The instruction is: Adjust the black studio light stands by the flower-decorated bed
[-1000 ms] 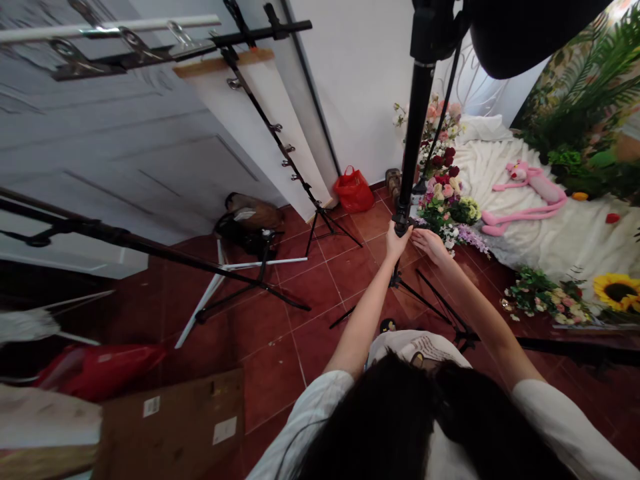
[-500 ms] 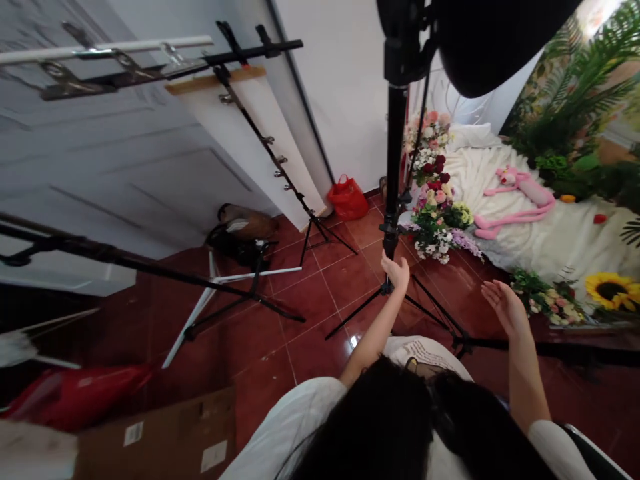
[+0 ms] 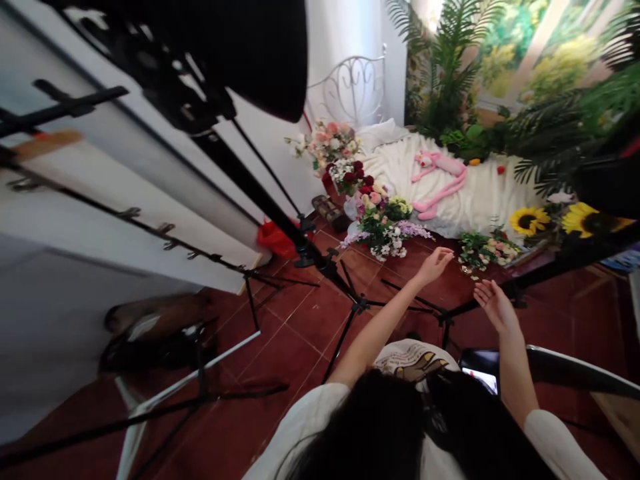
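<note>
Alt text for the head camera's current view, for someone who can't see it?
A person's open left hand and right hand are held out above a red tiled floor. A black stand crosses diagonally at left; beyond are flowers and a pink plush toy on a cream blanket.

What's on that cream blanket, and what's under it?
On the cream blanket lie a pink plush toy and a small red item, with an orange item near its far edge. Whatever supports the blanket is hidden.
</note>
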Available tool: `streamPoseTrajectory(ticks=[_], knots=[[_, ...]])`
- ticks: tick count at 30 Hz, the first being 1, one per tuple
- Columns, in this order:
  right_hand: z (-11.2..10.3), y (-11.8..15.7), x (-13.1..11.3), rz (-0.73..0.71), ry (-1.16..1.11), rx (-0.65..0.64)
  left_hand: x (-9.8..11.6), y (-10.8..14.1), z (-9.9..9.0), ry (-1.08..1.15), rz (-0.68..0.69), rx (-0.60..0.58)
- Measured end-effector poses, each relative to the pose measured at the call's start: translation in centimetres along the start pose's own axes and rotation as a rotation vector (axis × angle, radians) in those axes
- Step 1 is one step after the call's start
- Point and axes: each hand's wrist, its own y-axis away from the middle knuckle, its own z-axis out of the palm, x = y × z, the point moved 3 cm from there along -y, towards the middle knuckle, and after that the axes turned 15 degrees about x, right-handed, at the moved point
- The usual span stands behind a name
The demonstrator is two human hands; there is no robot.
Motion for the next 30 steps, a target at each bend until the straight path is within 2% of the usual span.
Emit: streamPoseTrajectory(ticks=[3,6,8,11,13,16,23,26,30], knots=[[-0.7,1.1,0.4,0.019,-0.020,0.014,2.8,0.1,5.8,0.025,0.125,-0.259],[-2.1,2.2,0.6,0.046,-0.085,0.083,4.1,1.1,10.9,0.071,0.185,-0.452],[-3.3,3.0,0.6,0.061,-0.122,0.121,4.2,2.0,13.7,0.081,0.196,-0.536],[-4.8,4.3,0.4,0.056,-0.134,0.143,3.6,3.0,16.5,0.049,0.160,-0.545],[-5.5,5.2,0.5,0.052,-0.125,0.149,3.1,3.4,17.6,0.045,0.106,-0.531],[-5.8,6.4,0.7,0.076,-0.162,0.138,2.8,3.5,18.2,0.076,0.032,-0.537],[-3.8,8.5,0.1,0.139,-0.473,0.039,2.7,3.3,18.2,0.087,0.012,-0.510],[-2.9,8.5,-0.7,0.153,-0.693,-0.075,2.6,3.5,18.4,0.120,0.022,-0.471],[-1.8,8.4,-0.7,0.307,-0.961,-0.325,2.5,3.5,18.6,0.131,0.031,-0.450]])
